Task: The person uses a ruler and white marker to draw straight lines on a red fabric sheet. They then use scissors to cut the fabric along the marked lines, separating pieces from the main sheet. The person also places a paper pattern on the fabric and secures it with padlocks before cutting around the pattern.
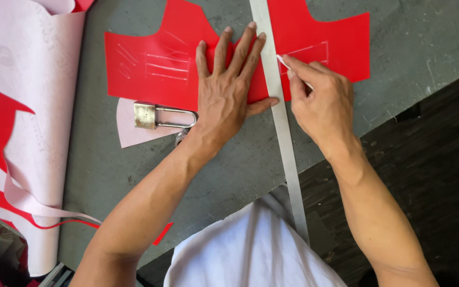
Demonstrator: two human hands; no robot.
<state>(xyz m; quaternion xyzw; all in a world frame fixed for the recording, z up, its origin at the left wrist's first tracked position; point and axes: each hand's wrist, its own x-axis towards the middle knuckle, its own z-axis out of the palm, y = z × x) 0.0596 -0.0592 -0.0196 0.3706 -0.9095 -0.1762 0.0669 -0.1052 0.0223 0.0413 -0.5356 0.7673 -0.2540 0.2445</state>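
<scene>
- The left hand (228, 93) lies flat on a red cut-out sheet (160, 64), with its fingers spread apart and pointing away from the person.
- The thumb of that hand reaches out to the side and touches a long metal ruler (280, 122).
- The ruler lies across the red sheet and runs down the grey table (112, 165), past the table's edge, toward the person's white shirt (245, 250).
- The right hand (320, 98) is just on the other side of the ruler. Its fingers are pinched together on a small white piece of chalk (282, 62).
- The tip of the chalk sits right beside the ruler's edge, on the red sheet.
- The red sheet has thin white lines drawn on it, some by the left hand and a box shape by the right hand.
- A metal padlock (158, 116) lies near the left wrist. It rests on a pale pink scrap (134, 135) that pokes out under the red sheet.
- At the far left is a big pink and red sheet (22, 95), with a thin strip curling off it over the table.
- To the right of the table the floor (431, 175) is dark.
</scene>
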